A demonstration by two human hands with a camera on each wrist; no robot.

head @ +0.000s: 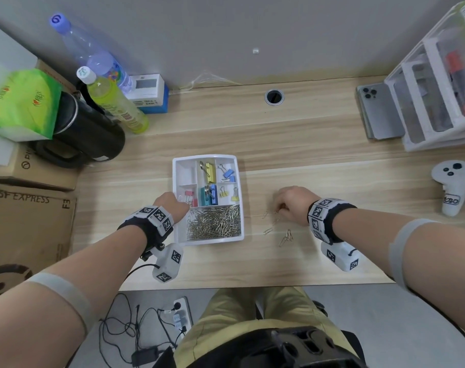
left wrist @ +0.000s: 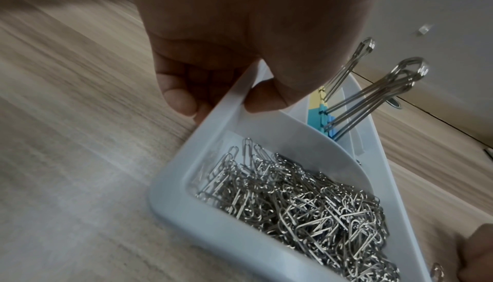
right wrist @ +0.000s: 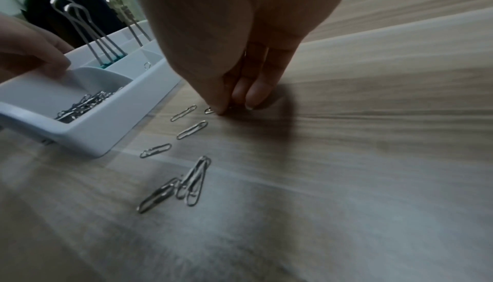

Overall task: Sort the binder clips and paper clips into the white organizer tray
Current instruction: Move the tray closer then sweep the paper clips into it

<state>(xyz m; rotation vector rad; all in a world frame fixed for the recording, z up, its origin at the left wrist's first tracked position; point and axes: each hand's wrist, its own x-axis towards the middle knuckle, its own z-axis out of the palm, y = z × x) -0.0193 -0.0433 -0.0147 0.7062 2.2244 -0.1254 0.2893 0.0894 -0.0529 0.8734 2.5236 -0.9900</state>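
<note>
Head view: I see a light wood desk (head: pixel 305 144) against a grey wall, boxes and bottles (head: pixel 111 102) at far left, a phone (head: pixel 380 112) and drawer unit at far right. The white organizer tray (head: pixel 240 197) sits mid-desk. Its small upper compartments hold binder clips (head: pixel 226 173) in yellow, blue, pink and teal; the long near compartment holds a heap of paper clips (head: pixel 215 221). My left hand (head: pixel 170 205) is at the tray's left edge. My right hand (head: pixel 295 203) is on the desk well right of the tray, fingers bunched down among loose paper clips (head: pixel 284 237).

Left wrist view: left-hand fingers (left wrist: pixel 178 101) curl over the tray rim (left wrist: pixel 186 181), thumb inside, gripping it. Heap fills the compartment below; binder clip handles (left wrist: pixel 373 96) stand up beyond.

Right wrist view: right fingertips (right wrist: pixel 253 96) pinch together on the desk over one loose clip (right wrist: pixel 209 110), partly hidden. Several more clips (right wrist: pixel 192 130) lie just beside, between hand and tray (right wrist: pixel 88 136).
</note>
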